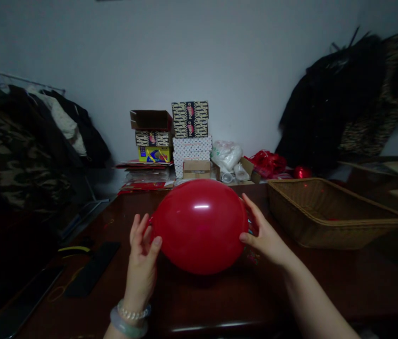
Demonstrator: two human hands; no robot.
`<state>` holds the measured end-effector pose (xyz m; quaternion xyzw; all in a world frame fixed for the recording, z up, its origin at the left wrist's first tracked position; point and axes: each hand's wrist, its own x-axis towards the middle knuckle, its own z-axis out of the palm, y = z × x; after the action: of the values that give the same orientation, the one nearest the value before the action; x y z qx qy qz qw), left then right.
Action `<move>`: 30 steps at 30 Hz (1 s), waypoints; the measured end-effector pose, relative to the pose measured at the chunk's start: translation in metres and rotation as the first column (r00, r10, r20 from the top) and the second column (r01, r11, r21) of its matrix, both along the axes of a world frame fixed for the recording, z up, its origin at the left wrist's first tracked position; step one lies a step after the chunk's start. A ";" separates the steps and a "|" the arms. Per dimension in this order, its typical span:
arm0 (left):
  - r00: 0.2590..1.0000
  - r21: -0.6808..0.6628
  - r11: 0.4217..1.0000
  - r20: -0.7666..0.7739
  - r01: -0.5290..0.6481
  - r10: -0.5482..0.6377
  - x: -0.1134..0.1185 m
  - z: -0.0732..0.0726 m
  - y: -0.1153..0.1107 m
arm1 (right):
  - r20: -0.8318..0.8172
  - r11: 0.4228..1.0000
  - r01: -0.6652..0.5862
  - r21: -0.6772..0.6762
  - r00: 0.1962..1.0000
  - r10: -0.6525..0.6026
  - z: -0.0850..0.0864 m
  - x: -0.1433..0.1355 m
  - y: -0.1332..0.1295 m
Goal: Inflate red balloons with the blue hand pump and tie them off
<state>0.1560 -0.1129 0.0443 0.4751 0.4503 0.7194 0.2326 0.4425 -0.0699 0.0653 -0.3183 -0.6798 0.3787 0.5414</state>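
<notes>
A blown-up red balloon (200, 230) is held on its side above the dark wooden table (199, 306). My left hand (142, 249) grips its left end, where the knot or neck shows near the fingertips. On the opposite side, my right hand (260, 230) holds the rounded end between thumb and fingers; part of those fingers is hidden behind the balloon. A beaded bracelet (133, 313) and a pale bangle (128, 325) circle the left wrist. Small colourful bits (253, 256) lie on the table just beyond the right hand.
A wicker basket (340, 235) stands on the right. Stacked boxes (190, 141), plastic bags (229, 155) and red material (267, 162) line the back. On the left lie a phone (25, 301), a dark flat pad (93, 270) and a yellow-handled tool (74, 249). Clothes hang at both sides.
</notes>
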 end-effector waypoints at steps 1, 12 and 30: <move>0.998 0.017 1.000 -0.055 -0.003 0.004 0.001 0.002 -0.001 | 0.003 0.999 0.035 0.034 0.999 -0.035 0.003 0.002 -0.006; 0.891 0.139 0.950 -0.406 0.279 -0.202 0.096 0.014 0.011 | -0.058 0.753 0.559 0.347 0.814 -0.578 0.001 0.068 -0.094; 0.699 0.362 0.741 -0.687 0.566 -0.199 0.364 0.054 0.108 | 0.137 0.243 0.585 0.774 0.220 -0.966 0.043 0.287 -0.075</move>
<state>0.5205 -0.0045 0.0986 0.8118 0.1594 0.5560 0.0805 0.7300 -0.1448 0.1082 -0.5532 -0.6051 -0.3226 0.4731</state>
